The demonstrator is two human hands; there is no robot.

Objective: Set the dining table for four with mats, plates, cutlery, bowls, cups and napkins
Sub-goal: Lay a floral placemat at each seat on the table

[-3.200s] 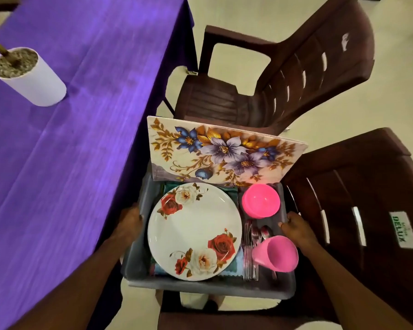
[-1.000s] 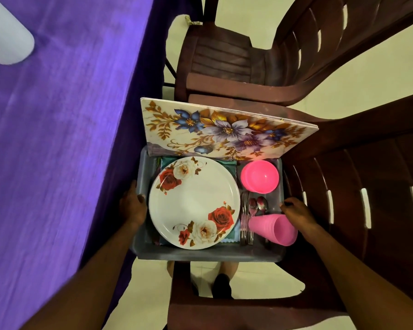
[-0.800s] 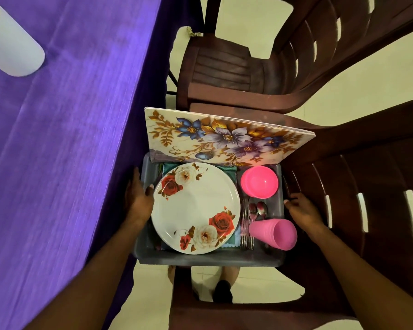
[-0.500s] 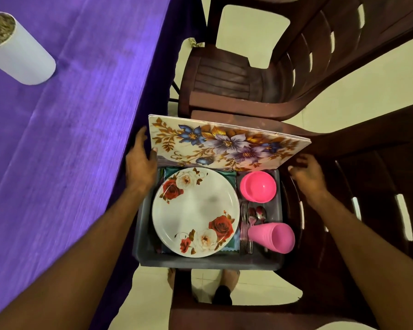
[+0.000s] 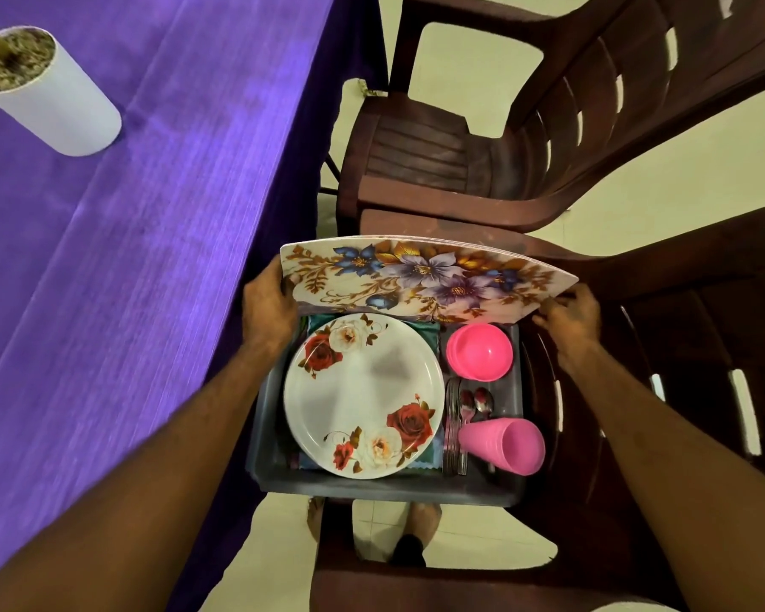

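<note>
The stack of floral mats (image 5: 425,276) leans at the bin's (image 5: 385,490) far end, long axis left to right — left hand (image 5: 268,309) and right hand (image 5: 568,313) fingers grip its opposite ends, purple surface (image 5: 129,258) lying left.

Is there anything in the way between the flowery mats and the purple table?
Nothing visible. Both hands, left hand and right hand, already hold the ends of the mats, and the purple table beside them is bare there. The white pot stands farther off.
</note>
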